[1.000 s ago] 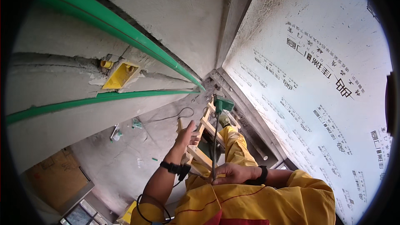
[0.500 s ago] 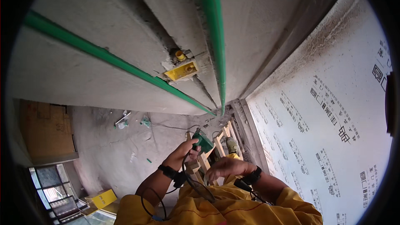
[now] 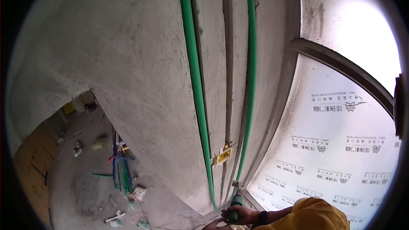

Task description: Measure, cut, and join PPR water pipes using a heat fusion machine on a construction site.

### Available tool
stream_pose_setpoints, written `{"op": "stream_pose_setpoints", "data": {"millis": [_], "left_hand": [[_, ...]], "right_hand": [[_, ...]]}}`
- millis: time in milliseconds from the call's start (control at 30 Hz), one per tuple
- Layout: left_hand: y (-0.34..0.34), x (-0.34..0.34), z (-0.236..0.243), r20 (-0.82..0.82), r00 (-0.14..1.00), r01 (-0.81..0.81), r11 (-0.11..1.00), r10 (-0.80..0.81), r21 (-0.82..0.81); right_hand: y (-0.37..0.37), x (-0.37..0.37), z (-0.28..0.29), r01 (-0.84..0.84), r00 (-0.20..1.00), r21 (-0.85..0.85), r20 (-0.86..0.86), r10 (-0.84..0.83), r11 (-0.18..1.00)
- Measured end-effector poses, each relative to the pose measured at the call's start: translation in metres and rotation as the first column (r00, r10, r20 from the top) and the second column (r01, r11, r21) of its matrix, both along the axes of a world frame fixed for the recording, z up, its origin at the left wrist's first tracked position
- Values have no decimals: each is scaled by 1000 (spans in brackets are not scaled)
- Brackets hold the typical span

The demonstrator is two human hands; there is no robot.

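At the lower edge, my right hand (image 3: 243,215) is wrapped around a dark green, round-bodied power tool (image 3: 236,200). Its metal head (image 3: 237,184) points up, close to the lower part of the right green pipe (image 3: 250,38). My left hand (image 3: 216,225) lies just left of the tool's lower end. The picture's edge cuts it off, and its grip is hidden. Above the tool, a yellow electrical box (image 3: 224,156) is set into the grey wall (image 3: 145,59). A second green pipe (image 3: 195,76) runs down the wall left of the box.
A bare groove (image 3: 228,59) runs between the pipes to the box. To the right, a window pane (image 3: 332,123) bears printed film within a dark frame (image 3: 341,57). On the floor at lower left lie blue and green pipe pieces (image 3: 121,170) and scraps (image 3: 138,193).
The view has swung up along the wall. The green tool was in my left hand, low down; now my right hand grips it against the wall side, with its metal head up.
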State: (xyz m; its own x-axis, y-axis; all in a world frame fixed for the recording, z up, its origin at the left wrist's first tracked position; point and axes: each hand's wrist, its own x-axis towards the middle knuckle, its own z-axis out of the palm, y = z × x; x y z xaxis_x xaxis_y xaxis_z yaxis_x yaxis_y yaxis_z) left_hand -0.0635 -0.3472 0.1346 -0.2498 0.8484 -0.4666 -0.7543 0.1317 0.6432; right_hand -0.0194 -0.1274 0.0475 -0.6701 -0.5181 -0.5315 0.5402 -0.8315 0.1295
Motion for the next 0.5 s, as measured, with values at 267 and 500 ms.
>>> {"op": "stream_pose_setpoints", "data": {"millis": [267, 500], "left_hand": [[-7, -12, -24, -495, 863, 179, 977, -101, 112], [48, -37, -64, -911, 397, 233, 972, -115, -21]], "right_hand": [[-7, 39, 113, 478, 845, 294, -412, -341, 828], [34, 30, 157, 846, 508, 532, -793, -336, 23]]}}
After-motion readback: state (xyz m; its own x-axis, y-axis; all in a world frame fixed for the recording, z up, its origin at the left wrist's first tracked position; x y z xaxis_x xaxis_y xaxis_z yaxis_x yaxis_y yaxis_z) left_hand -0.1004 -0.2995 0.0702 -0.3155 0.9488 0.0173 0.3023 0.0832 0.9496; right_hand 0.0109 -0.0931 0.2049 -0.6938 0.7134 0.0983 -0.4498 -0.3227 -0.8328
